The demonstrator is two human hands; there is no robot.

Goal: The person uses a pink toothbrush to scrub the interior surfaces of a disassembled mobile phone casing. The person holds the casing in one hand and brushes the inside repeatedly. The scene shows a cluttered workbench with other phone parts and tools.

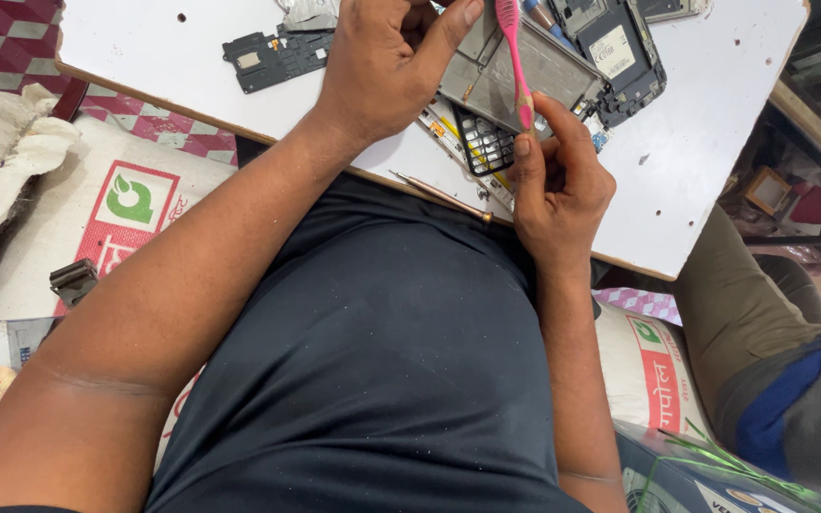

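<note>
Nearest the camera: black shirt [382, 380] fills the lower middle, both forearms run up from it to the table edge. Printed sacks [116, 204] lie on the left and another one lower right, with a small metal clip [73, 280] on the left sack. At far right, another person's leg [743, 294] in olive trousers and a blue-grey sleeve [810, 404]; none of their hands show.

White table [715, 133] sits above the lap, its near edge running diagonally. A thin metal tool [441, 197] lies at that edge, between the two wrists, untouched.

Right hand [558, 180] is just past the table edge, fingers curled, thumb and forefinger pinching the lower end of a pink toothbrush [515, 57]. Brush handle stands nearly upright in the view, its upper end running out of the top of the frame, head not visible. Handle crosses over a grey phone frame [525, 71].

Left hand [387, 66] grips the left side of the phone frame, thumb stretched up along its top edge, holding it tilted above the table. Under the frame, touching its lower edge, a dark keypad part [485, 142] and a strip with yellow bits.

Farther back: a black circuit board [273, 57] left of the left hand, apart from it. A dark phone body [620, 52] with a label lies right of the frame, near the brush. Crumpled foil [311, 11] at the top edge.
</note>
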